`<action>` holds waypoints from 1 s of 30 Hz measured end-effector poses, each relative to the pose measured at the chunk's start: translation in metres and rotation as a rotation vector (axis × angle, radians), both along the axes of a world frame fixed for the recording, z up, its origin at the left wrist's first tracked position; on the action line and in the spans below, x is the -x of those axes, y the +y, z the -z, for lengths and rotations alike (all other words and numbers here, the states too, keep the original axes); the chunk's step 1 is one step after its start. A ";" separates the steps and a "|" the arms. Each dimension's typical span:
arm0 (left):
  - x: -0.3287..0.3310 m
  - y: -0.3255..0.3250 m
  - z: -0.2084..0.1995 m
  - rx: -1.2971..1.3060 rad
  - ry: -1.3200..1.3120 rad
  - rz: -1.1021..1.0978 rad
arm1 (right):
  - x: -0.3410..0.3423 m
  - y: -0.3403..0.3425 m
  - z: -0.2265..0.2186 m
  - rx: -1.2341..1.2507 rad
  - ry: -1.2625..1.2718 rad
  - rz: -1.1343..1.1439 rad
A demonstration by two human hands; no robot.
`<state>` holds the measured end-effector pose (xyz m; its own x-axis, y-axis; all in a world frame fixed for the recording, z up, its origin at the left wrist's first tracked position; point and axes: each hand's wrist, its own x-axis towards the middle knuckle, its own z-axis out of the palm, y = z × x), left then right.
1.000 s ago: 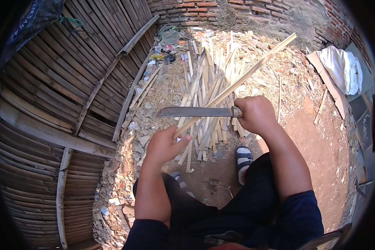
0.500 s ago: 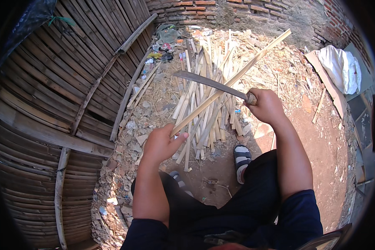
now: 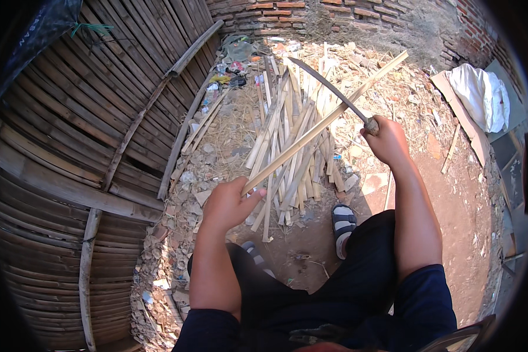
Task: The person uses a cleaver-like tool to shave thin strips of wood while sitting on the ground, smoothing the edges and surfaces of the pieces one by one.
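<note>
My left hand [image 3: 229, 202] is closed around the near end of a long pale bamboo strip [image 3: 299, 144], which slants up and away to the right. In my right hand [image 3: 387, 141] is the handle of a machete [image 3: 328, 85] with a dark, slightly curved blade. The blade crosses the strip beyond its middle, its tip pointing to the far left; whether it touches the strip, I cannot tell. Beneath both lies a loose heap of split bamboo strips [image 3: 287, 170] on the ground.
A slatted bamboo wall [image 3: 123, 88] stands on the left, a brick wall [image 3: 276, 13] at the back. Rubble and litter [image 3: 234, 67] cover the ground around the heap. A white sack [image 3: 478, 97] lies at the far right. My sandalled foot [image 3: 344, 223] is just right of the heap.
The machete has swung so its tip points farther away, and my right hand has shifted slightly to the right. The bamboo strip's far end has dipped a little; my left hand keeps its hold.
</note>
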<state>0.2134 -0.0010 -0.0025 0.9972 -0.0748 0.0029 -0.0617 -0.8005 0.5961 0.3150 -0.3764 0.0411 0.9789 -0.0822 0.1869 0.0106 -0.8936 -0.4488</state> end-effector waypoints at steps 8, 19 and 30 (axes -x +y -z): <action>0.003 -0.001 0.003 0.087 -0.038 0.010 | 0.025 0.048 -0.004 0.298 0.165 -0.556; 0.003 0.001 -0.002 0.060 0.013 -0.042 | -0.002 0.003 0.009 -0.093 0.009 -0.060; 0.003 0.003 0.007 0.199 -0.006 -0.034 | 0.021 0.051 -0.005 0.258 0.033 -0.444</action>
<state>0.2106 0.0017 -0.0093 0.9990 -0.0387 0.0203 -0.0410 -0.6689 0.7423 0.2938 -0.3258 0.0461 0.9147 0.3874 0.1148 0.4037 -0.8879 -0.2204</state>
